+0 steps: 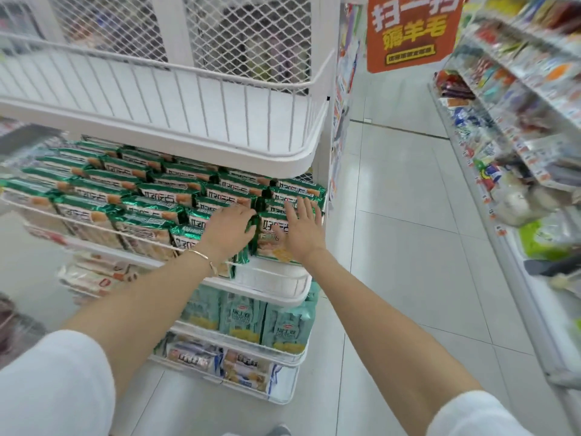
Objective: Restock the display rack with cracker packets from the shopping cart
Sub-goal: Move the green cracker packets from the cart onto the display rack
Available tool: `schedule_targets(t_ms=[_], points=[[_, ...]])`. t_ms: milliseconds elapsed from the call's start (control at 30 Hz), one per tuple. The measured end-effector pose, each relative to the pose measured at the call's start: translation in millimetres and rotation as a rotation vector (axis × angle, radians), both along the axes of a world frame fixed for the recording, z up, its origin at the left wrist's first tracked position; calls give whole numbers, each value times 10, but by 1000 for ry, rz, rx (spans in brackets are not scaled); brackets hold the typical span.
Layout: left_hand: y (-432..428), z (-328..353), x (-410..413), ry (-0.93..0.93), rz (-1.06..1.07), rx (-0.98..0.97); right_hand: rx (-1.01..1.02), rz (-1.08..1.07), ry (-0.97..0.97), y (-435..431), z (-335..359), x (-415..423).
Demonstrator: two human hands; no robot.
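Green-and-white cracker packets point(163, 196) fill the second tier of the white wire display rack point(267, 280) in several rows. My left hand point(228, 229) lies on the packets near the front right corner, fingers stretched over them. My right hand point(303, 228) presses flat, fingers straight, on the frontmost right packet point(272, 247). Neither hand grips anything. The shopping cart is out of view.
The rack's top tier point(188, 99) has a bare floor. Lower tiers hold pale teal packets point(242, 319) and blue-white packs point(217, 360). A shelf of mixed goods point(518, 146) lines the right side of a tiled aisle point(408, 231). An orange sign point(412, 29) hangs ahead.
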State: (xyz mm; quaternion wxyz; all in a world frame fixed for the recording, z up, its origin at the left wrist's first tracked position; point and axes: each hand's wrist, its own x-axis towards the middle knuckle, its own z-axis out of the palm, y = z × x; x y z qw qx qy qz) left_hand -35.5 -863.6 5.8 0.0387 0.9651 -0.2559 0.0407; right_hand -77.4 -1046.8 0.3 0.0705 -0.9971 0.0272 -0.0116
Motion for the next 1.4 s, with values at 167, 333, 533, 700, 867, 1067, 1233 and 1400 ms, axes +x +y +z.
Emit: schedule_targets(t_ms=[167,333,533,700,867,1067,1233,1400], points=[[971,119,-183,-103,155,-72,87,106,-139,857,174,-132],[2535,31,-499,-79,403,-90,64,317,-75,2080,228,-118],[4345,-110,-1161,10,738,-52,36,521,13,3747,-2,-149],[5494,-207,-1757,93,980,-4,63,667,22,4958,-133,-204],[6220,-292,-2031,110,1158,-65,73,801,43,5869,-182,-179],[6952,-457,-1927,152,1291,-191,68,933,102,6903,-414,115],[7640,-588,-1624,182,1405,-264,36,1007,235,7760,-736,663],[8197,-689,-1215,220,1507,-342,-20,1042,392,8474,-1002,1291]])
